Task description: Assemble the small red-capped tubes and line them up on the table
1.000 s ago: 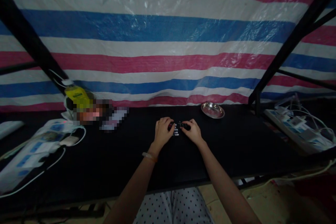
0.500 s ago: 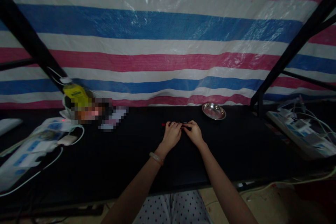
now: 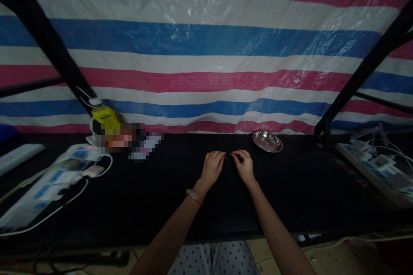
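Observation:
My left hand (image 3: 213,166) is closed around a thin dark object (image 3: 228,155) just above the black table. A small red end of it shows to the left of my knuckles. Pinched fingers of my right hand (image 3: 244,165) hold its other end, with a short dark stretch visible between the two hands. It is too small and dim to name the kind. A shiny round metal dish (image 3: 267,142) lies on the table beyond my right hand, apart from it.
On the left are a power strip (image 3: 48,184) with cables, a yellow bottle (image 3: 106,118) and blurred-out items. Another power strip (image 3: 376,172) with chargers lies at the right. A striped plastic sheet (image 3: 206,81) hangs behind the black table (image 3: 145,197), between dark frame posts.
My hands have moved slightly apart, showing more of the dark object between them. The whole view has shifted, with things appearing a little further right and lower.

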`<action>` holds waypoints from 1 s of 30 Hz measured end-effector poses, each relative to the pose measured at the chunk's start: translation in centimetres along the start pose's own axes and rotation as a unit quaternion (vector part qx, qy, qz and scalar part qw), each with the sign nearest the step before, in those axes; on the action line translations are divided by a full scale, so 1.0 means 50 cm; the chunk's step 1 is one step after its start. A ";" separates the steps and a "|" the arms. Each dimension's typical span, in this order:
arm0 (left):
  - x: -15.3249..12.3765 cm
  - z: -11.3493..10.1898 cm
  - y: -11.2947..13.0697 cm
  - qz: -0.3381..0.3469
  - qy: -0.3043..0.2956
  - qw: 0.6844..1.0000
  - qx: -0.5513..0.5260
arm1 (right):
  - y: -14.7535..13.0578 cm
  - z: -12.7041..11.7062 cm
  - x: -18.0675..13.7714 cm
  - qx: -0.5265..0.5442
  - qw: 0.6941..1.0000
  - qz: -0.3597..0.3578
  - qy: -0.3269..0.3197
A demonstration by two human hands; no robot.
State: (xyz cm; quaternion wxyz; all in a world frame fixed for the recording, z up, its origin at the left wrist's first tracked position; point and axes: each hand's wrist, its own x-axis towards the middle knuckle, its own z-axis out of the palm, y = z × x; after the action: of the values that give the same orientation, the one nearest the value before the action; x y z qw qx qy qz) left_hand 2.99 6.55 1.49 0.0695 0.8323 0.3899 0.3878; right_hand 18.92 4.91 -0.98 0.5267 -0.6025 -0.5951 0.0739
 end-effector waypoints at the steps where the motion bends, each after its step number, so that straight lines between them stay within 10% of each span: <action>1: 0.000 -0.002 -0.004 -0.003 0.009 1.000 -0.005 | -0.005 0.000 0.000 0.025 1.000 -0.001 0.003; 30: -0.007 -0.002 -0.010 0.012 0.043 0.989 -0.138 | -0.042 0.018 -0.015 0.061 0.990 -0.094 -0.089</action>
State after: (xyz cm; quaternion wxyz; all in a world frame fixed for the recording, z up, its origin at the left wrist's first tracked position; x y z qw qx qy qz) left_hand 2.47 6.63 1.16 0.1624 0.8017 0.3251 0.4745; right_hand 16.73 4.24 -0.24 0.5117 -0.5019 -0.6880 0.1137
